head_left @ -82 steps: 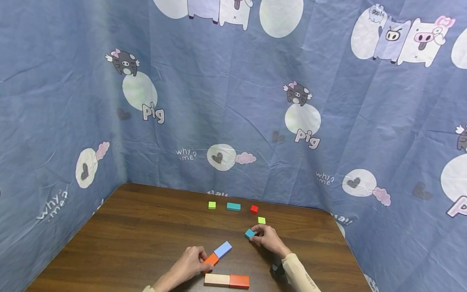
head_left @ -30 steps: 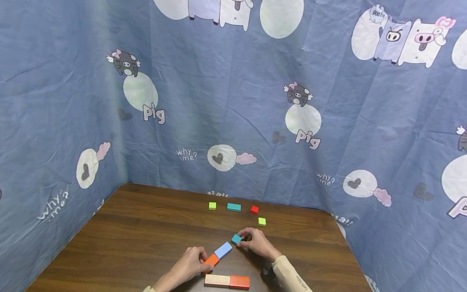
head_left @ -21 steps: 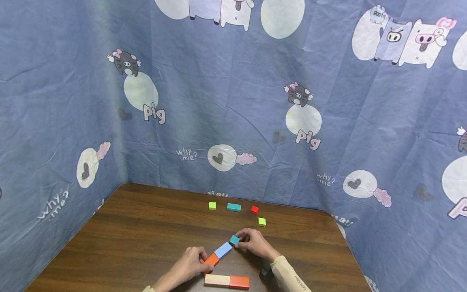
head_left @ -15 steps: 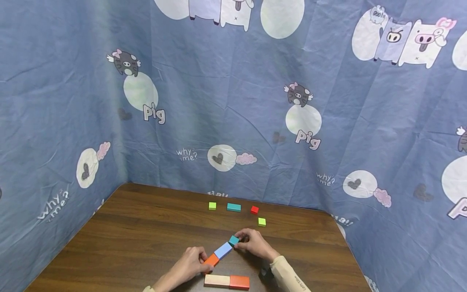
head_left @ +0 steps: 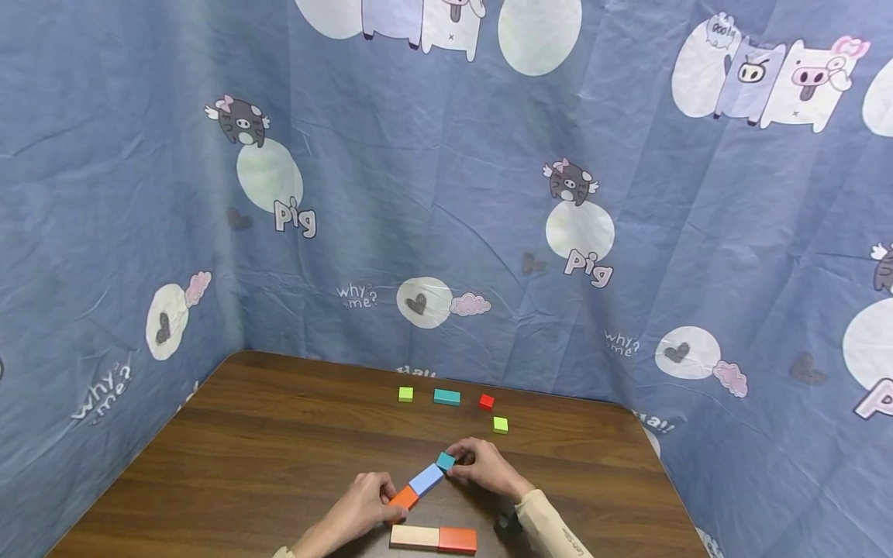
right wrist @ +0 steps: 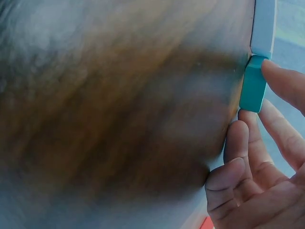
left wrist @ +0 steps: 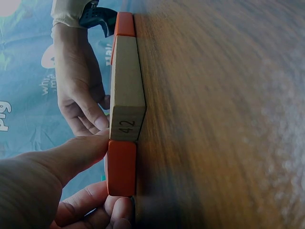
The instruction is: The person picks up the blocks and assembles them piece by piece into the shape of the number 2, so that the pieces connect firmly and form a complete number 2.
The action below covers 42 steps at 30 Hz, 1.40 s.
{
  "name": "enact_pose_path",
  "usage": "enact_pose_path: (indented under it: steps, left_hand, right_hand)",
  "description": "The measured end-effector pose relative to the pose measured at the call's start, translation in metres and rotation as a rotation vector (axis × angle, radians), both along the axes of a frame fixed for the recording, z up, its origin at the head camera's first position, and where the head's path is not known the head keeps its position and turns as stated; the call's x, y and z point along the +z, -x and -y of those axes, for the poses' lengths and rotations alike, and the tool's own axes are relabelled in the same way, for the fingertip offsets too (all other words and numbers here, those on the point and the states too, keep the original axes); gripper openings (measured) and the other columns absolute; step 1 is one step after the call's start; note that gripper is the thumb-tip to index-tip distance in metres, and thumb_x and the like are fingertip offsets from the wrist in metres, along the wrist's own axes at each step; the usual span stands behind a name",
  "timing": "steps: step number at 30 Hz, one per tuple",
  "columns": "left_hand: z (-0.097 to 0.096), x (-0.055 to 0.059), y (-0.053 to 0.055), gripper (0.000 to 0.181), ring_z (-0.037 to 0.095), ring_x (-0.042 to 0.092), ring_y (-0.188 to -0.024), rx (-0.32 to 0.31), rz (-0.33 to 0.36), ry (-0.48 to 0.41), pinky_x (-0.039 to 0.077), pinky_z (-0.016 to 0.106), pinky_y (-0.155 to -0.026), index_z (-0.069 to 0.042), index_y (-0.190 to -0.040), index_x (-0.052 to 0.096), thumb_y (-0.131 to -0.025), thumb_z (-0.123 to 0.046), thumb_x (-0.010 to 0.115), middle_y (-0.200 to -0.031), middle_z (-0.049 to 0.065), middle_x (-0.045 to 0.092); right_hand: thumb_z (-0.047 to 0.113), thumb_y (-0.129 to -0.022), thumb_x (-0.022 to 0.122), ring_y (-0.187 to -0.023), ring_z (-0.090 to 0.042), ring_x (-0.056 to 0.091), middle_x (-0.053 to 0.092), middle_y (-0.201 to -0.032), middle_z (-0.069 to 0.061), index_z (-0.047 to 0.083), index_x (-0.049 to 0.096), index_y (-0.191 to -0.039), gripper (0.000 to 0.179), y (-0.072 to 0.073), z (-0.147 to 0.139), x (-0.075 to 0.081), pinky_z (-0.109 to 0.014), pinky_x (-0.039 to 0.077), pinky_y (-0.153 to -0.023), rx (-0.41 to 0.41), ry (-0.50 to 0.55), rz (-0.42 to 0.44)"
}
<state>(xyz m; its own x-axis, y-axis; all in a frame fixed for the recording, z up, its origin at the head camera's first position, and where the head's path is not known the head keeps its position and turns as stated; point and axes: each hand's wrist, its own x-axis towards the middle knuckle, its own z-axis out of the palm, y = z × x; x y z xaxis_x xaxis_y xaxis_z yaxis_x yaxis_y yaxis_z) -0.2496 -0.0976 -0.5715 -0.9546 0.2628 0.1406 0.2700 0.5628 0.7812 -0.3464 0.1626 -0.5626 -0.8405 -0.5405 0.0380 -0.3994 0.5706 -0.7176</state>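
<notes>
My left hand (head_left: 361,500) pinches an orange block (head_left: 405,498) flat on the table, thumb on one side and fingers at its end in the left wrist view. Joined to its far end is a light blue block (head_left: 426,480), both lying on a slant. My right hand (head_left: 487,468) holds a small teal block (head_left: 446,462) between thumb and fingers, at the blue block's far end. In the right wrist view the teal block (right wrist: 252,88) touches the blue block (right wrist: 262,28) or nearly so. The teal block sits slightly turned against the row's line.
Nearer me, a plain wooden block (head_left: 415,536), marked 42 in the left wrist view, lies end to end with a red-orange block (head_left: 457,540). Farther back are two lime blocks (head_left: 406,394), a longer teal block (head_left: 446,397) and a red block (head_left: 486,401). A patterned blue cloth (head_left: 432,194) hangs behind the table.
My right hand has slid the small teal block leftward and slightly toward me, from open table up to the blue block's end. My left hand has stayed on the orange block.
</notes>
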Motion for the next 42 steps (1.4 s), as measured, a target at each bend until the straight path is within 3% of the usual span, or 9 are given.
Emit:
enact_pose_path:
  steps: [42]
  left_hand:
    - [-0.0013, -0.0008, 0.0008, 0.028, 0.004, 0.046, -0.06, 0.007, 0.007, 0.019, 0.038, 0.02, -0.051, -0.007, -0.076, 0.062, -0.07, -0.024, 0.084, -0.071, -0.003, 0.058]
  right_hand:
    - [0.022, -0.085, 0.073, -0.072, -0.002, 0.054, 0.063, -0.095, -0.003, 0.013, 0.07, -0.113, 0.029, 0.001, 0.0011, 0.0009, -0.019, 0.044, -0.059, 0.039, -0.006, -0.025]
